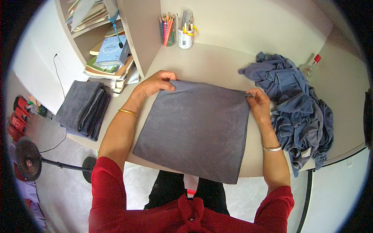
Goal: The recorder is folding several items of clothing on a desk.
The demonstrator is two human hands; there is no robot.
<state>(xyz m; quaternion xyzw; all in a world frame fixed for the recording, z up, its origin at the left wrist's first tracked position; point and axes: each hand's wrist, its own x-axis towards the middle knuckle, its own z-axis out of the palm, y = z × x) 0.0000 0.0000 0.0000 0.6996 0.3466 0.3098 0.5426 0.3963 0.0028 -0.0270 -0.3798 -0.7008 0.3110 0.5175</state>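
Observation:
A grey towel [198,128] is spread out nearly flat in front of me, its lower edge reaching past the table's front edge. My left hand [157,83] pinches its far left corner between thumb and fingers. At the far right corner, my right hand [258,105] grips the cloth the same way. To the left lies a stack of folded grey towels [83,106]. A heap of crumpled blue-grey towels [291,97] lies close to the right of my right hand.
On the light table [206,62] stand a clear cup of coloured pencils [168,31] and a white cup [185,39] at the back. A bottle with a red cap [310,66] is behind the heap. Shelves [136,35] with papers stand back left; a black fan [29,159] is left.

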